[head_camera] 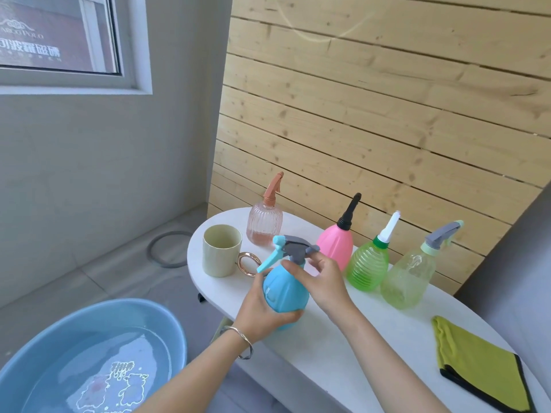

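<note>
While the left hand point(262, 308) curled round the belly of the blue bottle point(283, 290) from the near left, the right hand point(325, 281) pinched the collar under its grey head point(295, 248) from the right. Held between both hands, the blue bottle stood almost upright over the near-left edge of the table point(372, 338), top leaning slightly left.

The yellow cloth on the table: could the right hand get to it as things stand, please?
Probably yes. The right hand pinches the blue bottle by its neck, and the cloth lies to its right with nothing between; it need only let go first.
</note>
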Demonstrator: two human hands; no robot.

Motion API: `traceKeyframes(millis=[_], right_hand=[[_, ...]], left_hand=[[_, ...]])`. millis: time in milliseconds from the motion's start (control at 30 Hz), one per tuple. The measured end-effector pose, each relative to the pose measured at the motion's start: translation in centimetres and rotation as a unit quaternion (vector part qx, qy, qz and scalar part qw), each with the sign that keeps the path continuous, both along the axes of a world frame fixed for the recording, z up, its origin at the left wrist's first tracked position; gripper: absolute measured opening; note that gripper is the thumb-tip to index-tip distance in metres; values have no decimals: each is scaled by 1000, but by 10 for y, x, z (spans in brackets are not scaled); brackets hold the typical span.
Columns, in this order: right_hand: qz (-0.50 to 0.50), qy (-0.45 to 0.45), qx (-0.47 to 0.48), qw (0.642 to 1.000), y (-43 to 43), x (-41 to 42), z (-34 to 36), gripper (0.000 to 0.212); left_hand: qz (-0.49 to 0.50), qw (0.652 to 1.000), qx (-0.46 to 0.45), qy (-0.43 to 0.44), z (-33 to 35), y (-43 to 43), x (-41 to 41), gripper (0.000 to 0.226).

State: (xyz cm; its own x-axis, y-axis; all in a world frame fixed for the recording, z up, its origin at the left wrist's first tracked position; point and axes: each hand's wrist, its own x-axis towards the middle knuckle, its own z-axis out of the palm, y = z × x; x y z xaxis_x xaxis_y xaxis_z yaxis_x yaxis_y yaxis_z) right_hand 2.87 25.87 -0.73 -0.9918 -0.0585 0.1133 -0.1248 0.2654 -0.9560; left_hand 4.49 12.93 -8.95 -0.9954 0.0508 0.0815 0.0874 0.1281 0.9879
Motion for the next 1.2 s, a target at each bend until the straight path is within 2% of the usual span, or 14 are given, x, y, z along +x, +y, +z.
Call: traceKeyframes(millis=[100,200,333,433,500,567,667,767,967,1133,1200], right_hand=[[92,-12,-18,996,12,2,2,16],[42,19,-39,998,11,1,-2,13],[-54,51,-36,997,-8,0,-11,38],[15,34,-33,999,-5,-1,-7,52],[90,11,-53,995,4,0,-1,42],[112,14,-63,992,11,1,-1,29],[11,57,-44,997,3,2,-8,20],[-79,81,-41,993,-12,3,-15,28],[9,49,-75,996,-6,9,-13,21],[-163,107,-50,979,-22,11,-21,21],[-184,121,-58,974,-26,12,-23,23]], left_hand=[[1,1000,-2,0,1,1,-1,82],[5,1000,-3,4,3,2,1,78],[3,1000,3,5,4,3,2,73],[2,1000,5,1,5,3,2,74],[5,1000,1,1,5,2,2,74],[8,1000,1,1,6,3,2,74],[9,1000,1,0,6,4,2,74],[8,1000,-1,4,4,4,2,74],[10,1000,-7,6,5,4,2,75],[18,1000,-3,6,4,7,4,81],[14,1000,-17,5,3,7,6,89]])
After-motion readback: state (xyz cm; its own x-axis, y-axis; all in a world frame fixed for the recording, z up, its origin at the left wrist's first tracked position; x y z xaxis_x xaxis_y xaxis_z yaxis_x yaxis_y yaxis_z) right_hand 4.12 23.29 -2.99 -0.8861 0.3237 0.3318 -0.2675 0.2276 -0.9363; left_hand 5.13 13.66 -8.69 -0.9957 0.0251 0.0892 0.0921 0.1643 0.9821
